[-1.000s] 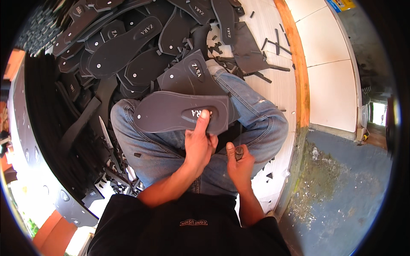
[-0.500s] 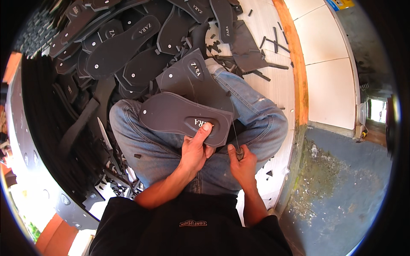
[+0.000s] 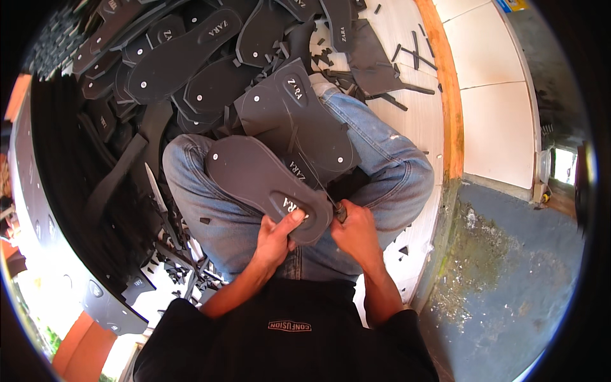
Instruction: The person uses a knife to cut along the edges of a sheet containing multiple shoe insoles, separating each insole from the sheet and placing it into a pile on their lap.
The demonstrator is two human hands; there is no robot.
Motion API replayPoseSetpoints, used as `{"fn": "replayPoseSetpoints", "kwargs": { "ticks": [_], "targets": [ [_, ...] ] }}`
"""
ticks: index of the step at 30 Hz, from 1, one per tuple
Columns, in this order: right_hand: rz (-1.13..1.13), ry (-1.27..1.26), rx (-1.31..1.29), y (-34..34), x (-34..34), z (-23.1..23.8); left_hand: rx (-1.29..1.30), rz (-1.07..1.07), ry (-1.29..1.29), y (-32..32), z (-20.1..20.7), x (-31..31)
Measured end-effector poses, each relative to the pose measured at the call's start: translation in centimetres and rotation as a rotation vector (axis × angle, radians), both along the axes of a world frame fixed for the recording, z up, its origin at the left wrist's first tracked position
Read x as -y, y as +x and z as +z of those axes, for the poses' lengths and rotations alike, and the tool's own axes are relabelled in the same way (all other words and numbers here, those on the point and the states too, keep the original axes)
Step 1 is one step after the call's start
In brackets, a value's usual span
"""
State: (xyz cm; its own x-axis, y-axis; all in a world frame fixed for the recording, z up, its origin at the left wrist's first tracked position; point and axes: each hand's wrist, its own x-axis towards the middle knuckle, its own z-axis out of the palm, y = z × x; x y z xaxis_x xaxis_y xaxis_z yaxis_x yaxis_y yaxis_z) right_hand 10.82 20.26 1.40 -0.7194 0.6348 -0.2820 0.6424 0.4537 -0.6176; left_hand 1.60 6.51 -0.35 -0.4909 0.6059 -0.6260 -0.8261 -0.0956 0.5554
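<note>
My left hand [image 3: 275, 240] grips the heel end of a dark grey foam shoe sole [image 3: 245, 170], its thumb pressed on the raised heel pad. The sole lies tilted above my lap, toe end toward my left knee. In my right hand [image 3: 358, 234] is the handle of a thin-bladed knife [image 3: 342, 212], held at the sole's right heel edge; the narrow blade points up and away to the left. Under and beyond the sole, a dark foam sheet [image 3: 270, 108] with printed sole shapes rests across my legs.
Beyond my legs lies a heap of cut soles [image 3: 178, 60]. Another knife [image 3: 154, 188] lies left of my knee, among foam scraps [image 3: 181, 270]. Foam strips [image 3: 414, 56] and offcuts litter the pale floor, bordered on the right by an orange wooden strip [image 3: 453, 127].
The sole has turned clockwise and its heel has come closer to me. My right hand has moved up and left, bringing the knife along the heel edge.
</note>
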Motion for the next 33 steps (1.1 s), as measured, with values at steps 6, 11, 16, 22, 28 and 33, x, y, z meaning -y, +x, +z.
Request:
{"fn": "replayPoseSetpoints", "kwargs": {
  "ticks": [6,11,16,22,28,33],
  "targets": [
    [0.018,-0.152,0.091,3.6,0.5,1.5,0.01,0.05,0.038,0.4,-0.8,2.6],
    [0.042,-0.174,0.161,6.4,2.1,2.7,0.002,0.055,0.021,0.3,-0.6,3.0],
    [0.057,-0.187,0.211,6.5,2.1,2.8,0.057,0.064,0.108,0.1,-0.3,3.3],
    [0.139,-0.172,0.243,5.8,1.9,2.0,0.032,0.091,0.154,0.2,-0.9,3.7],
    [0.169,-0.138,0.165,3.3,2.1,1.1,0.051,0.068,0.177,0.3,-1.6,4.3],
    [0.191,-0.126,0.206,0.1,2.4,0.6,0.022,0.079,0.174,0.3,-1.6,4.3]
  ]
}}
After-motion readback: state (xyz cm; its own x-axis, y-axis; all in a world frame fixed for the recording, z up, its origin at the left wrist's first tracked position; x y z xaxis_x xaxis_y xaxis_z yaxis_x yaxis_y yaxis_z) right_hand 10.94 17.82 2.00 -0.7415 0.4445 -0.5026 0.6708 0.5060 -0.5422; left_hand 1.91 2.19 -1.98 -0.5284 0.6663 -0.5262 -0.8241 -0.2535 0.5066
